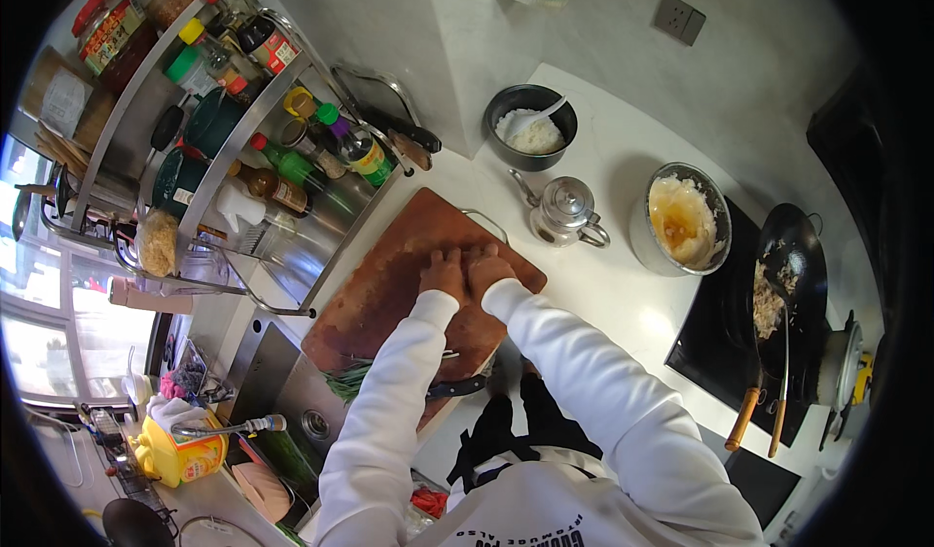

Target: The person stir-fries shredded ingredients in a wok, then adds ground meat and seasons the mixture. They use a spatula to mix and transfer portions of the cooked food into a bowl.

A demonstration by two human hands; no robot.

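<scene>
A brown wooden cutting board [365,291] lies before me, partly over the sink's edge. My left hand [444,275] and my right hand [487,269] rest side by side on its upper part, near its metal handle. Their backs face the camera, so I cannot tell whether anything is under the palms. Below them, a knife with a black handle [458,387] lies near the board's lower edge. Green stalks [349,380] lie at the lower left edge, partly behind my left sleeve.
Beyond the board stand a black bowl of rice [531,161] and a metal pot [565,207]. To the right are a metal bowl of pale mixture [642,233] and a wok [810,269] on the stove. At left are a bottle-filled rack [266,87] and a sink [288,379].
</scene>
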